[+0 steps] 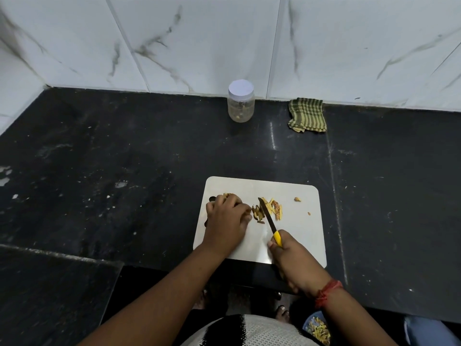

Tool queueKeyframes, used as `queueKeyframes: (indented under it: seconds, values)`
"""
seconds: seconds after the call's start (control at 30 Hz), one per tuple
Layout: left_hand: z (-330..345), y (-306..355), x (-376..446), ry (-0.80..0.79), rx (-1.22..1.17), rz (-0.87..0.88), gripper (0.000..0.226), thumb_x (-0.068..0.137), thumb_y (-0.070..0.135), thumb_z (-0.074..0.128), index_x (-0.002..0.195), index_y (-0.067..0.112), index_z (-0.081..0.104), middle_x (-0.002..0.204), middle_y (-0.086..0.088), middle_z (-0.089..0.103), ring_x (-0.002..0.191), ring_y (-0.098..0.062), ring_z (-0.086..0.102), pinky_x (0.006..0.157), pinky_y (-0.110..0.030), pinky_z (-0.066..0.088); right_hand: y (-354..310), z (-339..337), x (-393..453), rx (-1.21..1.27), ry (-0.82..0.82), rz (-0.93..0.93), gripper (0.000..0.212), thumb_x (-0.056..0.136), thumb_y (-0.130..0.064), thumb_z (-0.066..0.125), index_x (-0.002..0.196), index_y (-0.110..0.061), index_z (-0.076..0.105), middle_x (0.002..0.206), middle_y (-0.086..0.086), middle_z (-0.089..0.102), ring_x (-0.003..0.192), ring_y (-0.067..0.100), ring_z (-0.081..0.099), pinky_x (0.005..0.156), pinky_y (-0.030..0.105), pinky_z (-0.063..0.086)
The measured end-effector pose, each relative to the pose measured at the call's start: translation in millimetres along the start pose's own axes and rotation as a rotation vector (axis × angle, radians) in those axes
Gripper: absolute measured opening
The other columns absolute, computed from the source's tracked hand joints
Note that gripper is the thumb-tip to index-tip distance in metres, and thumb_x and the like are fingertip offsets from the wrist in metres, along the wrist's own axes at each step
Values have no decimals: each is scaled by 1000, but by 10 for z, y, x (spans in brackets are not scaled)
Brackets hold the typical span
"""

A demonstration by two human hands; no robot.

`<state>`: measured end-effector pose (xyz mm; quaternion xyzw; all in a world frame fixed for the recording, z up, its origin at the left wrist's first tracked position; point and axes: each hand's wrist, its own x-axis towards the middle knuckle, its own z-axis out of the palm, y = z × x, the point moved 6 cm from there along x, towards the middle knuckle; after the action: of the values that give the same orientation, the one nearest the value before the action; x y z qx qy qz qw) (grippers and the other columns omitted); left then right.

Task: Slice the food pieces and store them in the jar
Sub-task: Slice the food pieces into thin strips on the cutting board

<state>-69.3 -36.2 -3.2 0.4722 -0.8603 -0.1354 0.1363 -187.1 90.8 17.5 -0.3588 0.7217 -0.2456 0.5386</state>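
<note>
A white cutting board (pixel 296 236) lies on the black counter. My left hand (pixel 228 218) rests on the board's left part, its fingertips holding down a dark food piece (pixel 257 212). My right hand (pixel 290 255) grips a yellow-handled knife (pixel 268 216), whose blade points away from me and sits just right of that piece. Thin yellow slices (pixel 274 208) lie to the right of the blade. Two small scraps (pixel 297 199) sit further right. A clear plastic jar (pixel 241 102) with its white lid on stands by the back wall, some bits at its bottom.
A folded green striped cloth (pixel 307 115) lies by the wall, right of the jar. The black counter (pixel 124 171) stretches wide to the left and right of the board. Below the counter edge, a blue container (pixel 316 327) on the floor holds yellow peelings.
</note>
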Motion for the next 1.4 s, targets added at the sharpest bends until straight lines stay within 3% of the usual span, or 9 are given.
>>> queueKeyframes:
  seconds: [0.13,0.47,0.77,1.03,1.4]
  values:
    - [0,-62,-39,18,-64,-45,26,92,40,61,115,31,67,119,10,59,112,-15,43,90,-34,25,30,29,14,-11,-10,12,22,100,-34,41,91,-14,38,61,8,41,35,17,33,34,20,28]
    - [29,-58,-54,18,-57,-65,16,92,35,63,104,30,72,111,8,58,105,-15,42,87,-36,30,49,118,64,-90,-32,-3,20,100,-34,42,93,-15,39,64,6,44,38,17,37,36,22,31]
    - [30,55,-14,3,8,42,18,93,32,59,107,27,68,111,9,63,106,-16,50,89,-38,33,17,38,58,-43,12,18,21,100,-33,41,92,-13,39,65,10,45,35,16,35,35,20,30]
    - [37,28,-35,61,23,5,10,93,22,62,100,27,66,104,7,61,98,-16,52,87,-36,36,-2,10,67,-8,29,10,20,100,-34,41,88,-17,40,67,11,46,39,18,37,36,21,31]
    - [14,25,13,82,112,137,10,93,19,61,99,25,68,101,5,65,95,-18,55,87,-39,40,-54,-4,73,-19,10,-6,21,101,-35,40,89,-17,40,65,9,46,35,15,35,36,22,32]
